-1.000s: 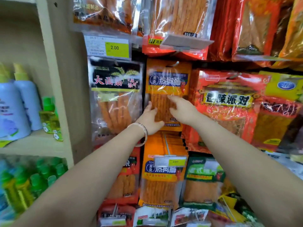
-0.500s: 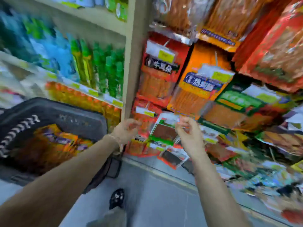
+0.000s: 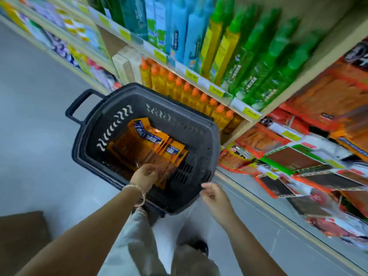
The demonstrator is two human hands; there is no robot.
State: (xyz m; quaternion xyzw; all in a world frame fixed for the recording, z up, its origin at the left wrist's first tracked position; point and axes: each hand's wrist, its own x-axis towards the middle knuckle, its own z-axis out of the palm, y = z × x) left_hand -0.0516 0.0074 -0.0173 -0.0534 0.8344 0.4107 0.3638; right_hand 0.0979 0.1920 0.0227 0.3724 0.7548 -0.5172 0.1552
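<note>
A black plastic shopping basket (image 3: 207,136) stands on the floor in front of me, with orange snack packets (image 3: 143,144) lying inside it. My left hand (image 3: 144,175), a bracelet on its wrist, reaches into the basket and grips a clear-and-orange snack packet (image 3: 165,172) at its near end. My right hand (image 3: 214,197) hovers just outside the basket's near right corner, fingers loosely curled and holding nothing.
Shelves run along the right: green and blue bottles (image 3: 258,62) above, orange-capped bottles (image 3: 191,94) below, hanging red and orange snack packets (image 3: 298,156) further right. A brown box (image 3: 22,240) sits at lower left. Grey floor (image 3: 35,136) lies to the left. My legs and shoe (image 3: 199,248) are below.
My view swung down from the hanging snack rack to the basket. Both hands left the rack; my left hand carried a packet down into the basket, my right hand came away with nothing.
</note>
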